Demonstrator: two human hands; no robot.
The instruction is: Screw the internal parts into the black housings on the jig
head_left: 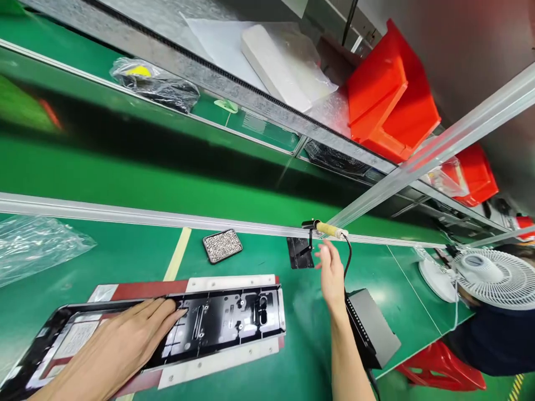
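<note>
My left hand [125,340] lies flat, fingers together, on a long black plastic panel [234,317] that rests in a red and white fixture [217,365] on the green bench. My right hand [332,273] is raised with fingers apart, holding nothing, just below a soldering iron [328,228] with a yellow grip that sits in its black stand [300,253]. The iron's black cord runs down to a grey box [371,323] beside my right forearm.
A small black tray of tiny silver parts [222,245] lies behind the panel. A crumpled clear bag [37,245] is at left. A conveyor belt runs behind an aluminium rail [125,214]. Red bins [388,100] sit on the shelf; a white fan [497,275] and another person are at right.
</note>
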